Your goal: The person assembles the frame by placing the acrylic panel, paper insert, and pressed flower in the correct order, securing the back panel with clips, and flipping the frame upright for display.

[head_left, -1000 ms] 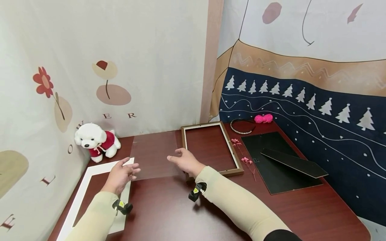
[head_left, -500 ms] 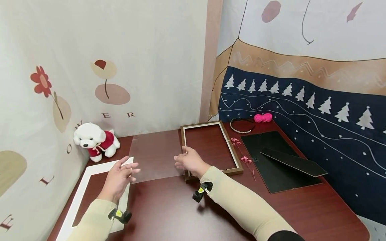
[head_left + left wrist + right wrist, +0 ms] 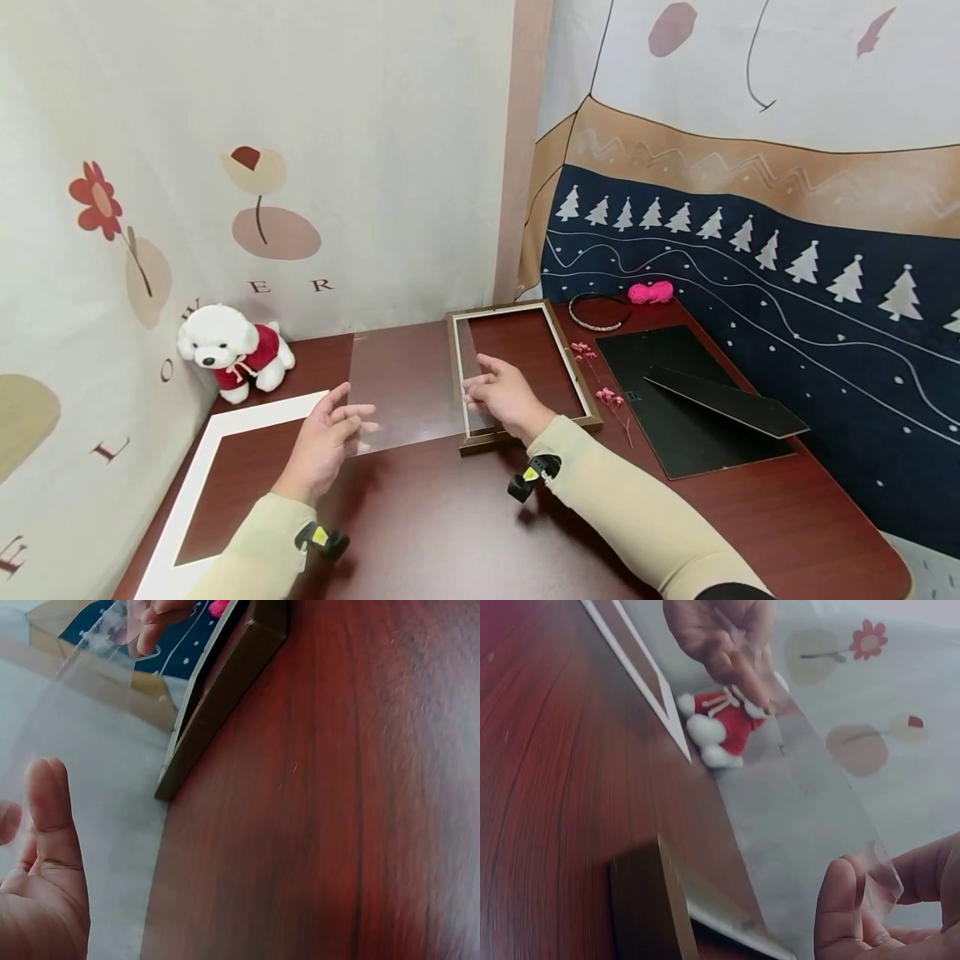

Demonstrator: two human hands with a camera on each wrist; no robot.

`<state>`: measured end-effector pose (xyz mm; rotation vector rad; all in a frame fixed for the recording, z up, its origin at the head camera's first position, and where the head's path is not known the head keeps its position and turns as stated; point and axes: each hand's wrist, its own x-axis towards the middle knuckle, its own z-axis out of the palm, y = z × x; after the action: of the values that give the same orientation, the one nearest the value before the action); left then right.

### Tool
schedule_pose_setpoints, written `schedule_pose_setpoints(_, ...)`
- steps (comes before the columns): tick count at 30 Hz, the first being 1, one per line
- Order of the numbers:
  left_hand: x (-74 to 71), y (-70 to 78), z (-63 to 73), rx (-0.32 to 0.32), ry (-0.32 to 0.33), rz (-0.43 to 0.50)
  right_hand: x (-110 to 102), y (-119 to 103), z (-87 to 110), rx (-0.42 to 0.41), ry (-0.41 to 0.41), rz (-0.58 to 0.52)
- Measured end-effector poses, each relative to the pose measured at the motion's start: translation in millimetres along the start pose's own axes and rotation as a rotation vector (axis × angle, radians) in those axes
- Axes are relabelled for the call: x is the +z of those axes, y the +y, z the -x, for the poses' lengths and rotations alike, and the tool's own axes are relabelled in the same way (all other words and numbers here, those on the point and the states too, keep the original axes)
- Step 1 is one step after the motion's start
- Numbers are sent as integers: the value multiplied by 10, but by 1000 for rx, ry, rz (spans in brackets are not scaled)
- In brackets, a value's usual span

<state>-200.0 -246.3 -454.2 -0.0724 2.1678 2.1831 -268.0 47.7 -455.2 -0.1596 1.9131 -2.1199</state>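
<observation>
A clear flat sheet (image 3: 408, 379) hangs above the table between my two hands, its right part overlapping the left side of a brown picture frame (image 3: 487, 441). My left hand (image 3: 327, 442) holds the sheet's left edge between thumb and fingers. At the opposite edge my right hand (image 3: 510, 402) pinches it over the frame; the right wrist view shows the sheet's corner between the right thumb and fingers (image 3: 840, 896). A white mat board (image 3: 187, 500) with a cut-out window lies on the left, partly hidden by my left arm.
A black backing board (image 3: 675, 429) with its stand leg (image 3: 727, 406) lies at the right. Nearby are pink dried flowers (image 3: 611, 397), a headband (image 3: 597, 327) and pink yarn (image 3: 650, 292). A white toy dog (image 3: 258, 354) in red stands at the back left.
Both hands have moved to the right with the clear sheet, whose right edge has passed from beside the frame to over its left side. The frame and mat board stay put.
</observation>
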Motion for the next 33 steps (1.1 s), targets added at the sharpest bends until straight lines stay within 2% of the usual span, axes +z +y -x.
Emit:
schedule_pose_setpoints(6,217,-91,-87,-24,-89,-87,-276,49,-4,-19,87,23)
schedule_pose_setpoints(12,420,-150,-161,-33,-167,-92,-521,48,43,-7,140,52)
schedule_pose_setpoints(25,857,-200,-387,-19,-250,-150,-1003,-10,127,17,213,128)
schedule_pose_setpoints(33,1088,-202,-528,-14,-318,-196,-1258,-66,164,40,223,224)
